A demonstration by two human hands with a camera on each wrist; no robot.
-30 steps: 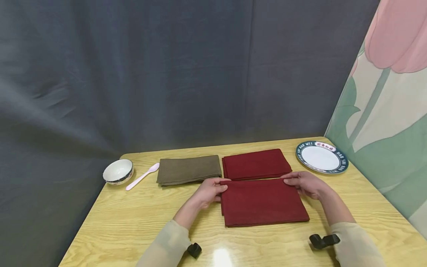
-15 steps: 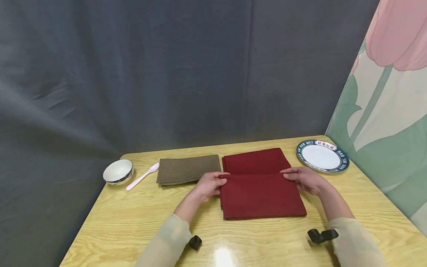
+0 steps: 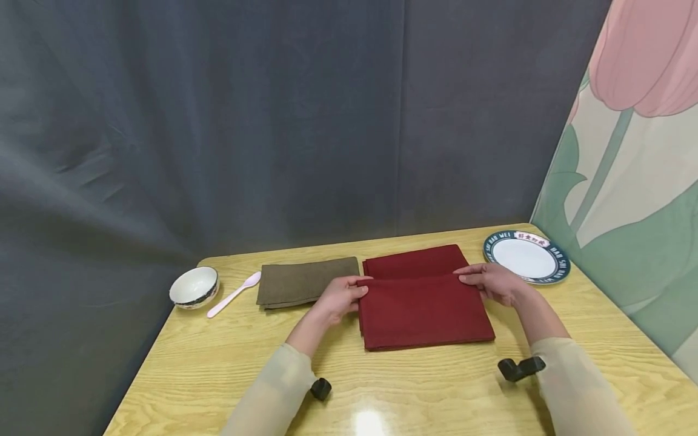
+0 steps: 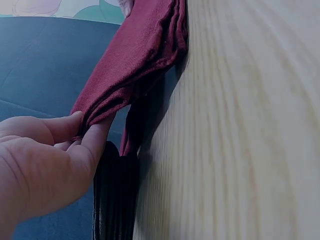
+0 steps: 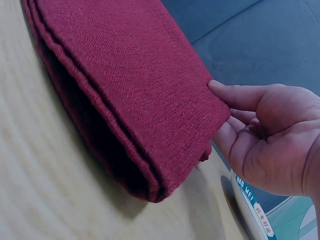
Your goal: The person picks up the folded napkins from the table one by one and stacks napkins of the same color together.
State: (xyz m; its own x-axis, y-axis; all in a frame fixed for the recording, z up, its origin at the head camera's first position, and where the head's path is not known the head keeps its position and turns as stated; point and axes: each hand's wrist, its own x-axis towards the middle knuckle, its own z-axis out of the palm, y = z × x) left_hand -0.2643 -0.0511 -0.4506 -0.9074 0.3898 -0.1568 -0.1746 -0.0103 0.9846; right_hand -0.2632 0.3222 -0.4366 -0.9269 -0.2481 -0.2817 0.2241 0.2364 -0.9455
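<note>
A folded dark red cloth (image 3: 425, 312) is held by its far edge, which is raised off the table in both wrist views. My left hand (image 3: 339, 298) pinches the far left corner between thumb and fingers; the folded layers (image 4: 132, 65) show in the left wrist view. At the far right corner, my right hand (image 3: 491, 283) pinches the same cloth, its thumb on top. Behind lies a second folded red cloth (image 3: 417, 261), partly covered from view by the held one. A folded brown cloth (image 3: 305, 281) lies just beyond my left hand.
On the wooden table (image 3: 218, 375), a white bowl (image 3: 194, 287) with a patterned rim stands at the far left, a pink spoon (image 3: 234, 295) beside it. A blue-rimmed plate (image 3: 526, 257) lies at the far right corner. A dark curtain (image 3: 305, 121) hangs behind the table.
Both hands have moved the held red cloth away from me, so it now overlaps more of the second red cloth in view. The bowl, spoon, brown cloth and plate stay put.
</note>
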